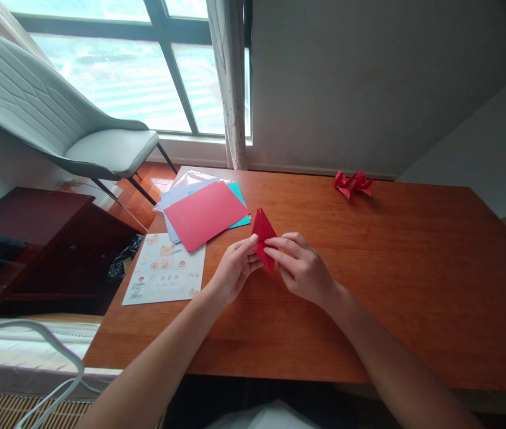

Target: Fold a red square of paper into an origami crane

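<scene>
Daylight is let in by a window [114,77] behind a pale chair [112,149]. From the head view, a brown wooden table [414,286] is seen, and above it a folded red paper [265,231] is held upright. It is pinched by the left hand [237,265], thumb closed against fingers. Its face is touched by the bent fingertips of the right hand [304,265]; whether it is gripped there cannot be told, the thumb being mostly hidden. Leftward, a red sheet [208,214] is laid over other sheets, beside a printed sheet [168,271]. Folded red shapes [355,184] are placed near the far edge.
</scene>
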